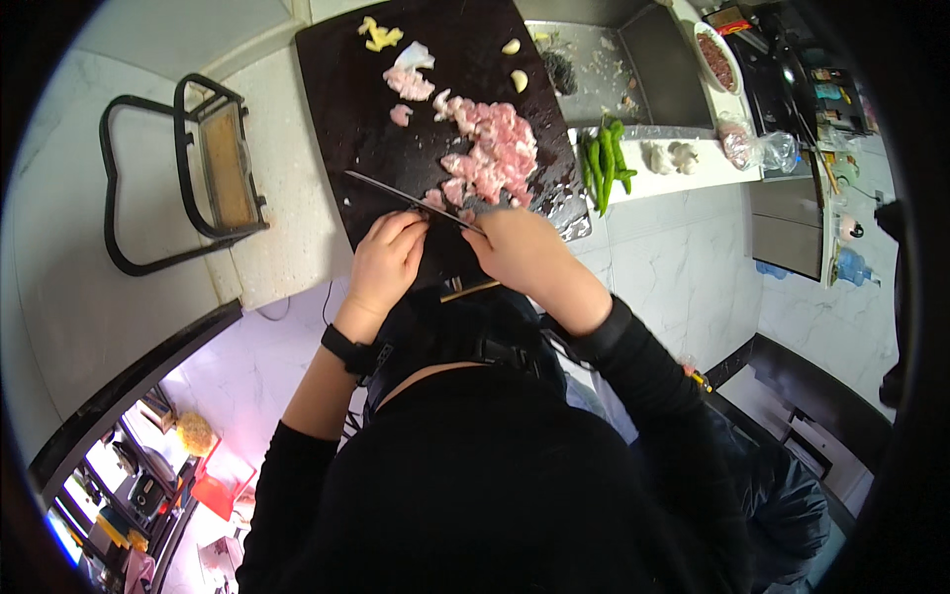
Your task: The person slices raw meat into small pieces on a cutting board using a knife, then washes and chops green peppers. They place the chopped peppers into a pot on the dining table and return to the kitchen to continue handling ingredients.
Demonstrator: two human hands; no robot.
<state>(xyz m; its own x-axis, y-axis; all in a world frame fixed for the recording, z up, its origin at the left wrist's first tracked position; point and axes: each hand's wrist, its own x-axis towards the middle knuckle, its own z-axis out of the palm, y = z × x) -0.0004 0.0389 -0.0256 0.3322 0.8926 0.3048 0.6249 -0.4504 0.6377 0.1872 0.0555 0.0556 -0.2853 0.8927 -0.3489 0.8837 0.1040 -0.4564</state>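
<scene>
My right hand (519,241) is closed around the handle end of a kitchen knife (404,194), whose blade points up and left over a dark cutting board (356,96). Just left of the blade, my left hand (390,249) rests on the board with fingers curled and bunched; what lies under its fingertips is hidden. A pile of cut raw meat (493,148) lies above the knife, with small pieces beside the blade. Farther up are a whitish piece of meat with skin or fat (410,74), yellowish slices (380,34) and peeled garlic cloves (519,80).
Right of the board are green chili peppers (607,163), garlic bulbs (672,157) and a plastic bag of meat (735,142) on the counter. A metal sink (594,70) holds scraps. An oval dish (716,59) stands beyond it. A black-framed rack (223,167) stands at left.
</scene>
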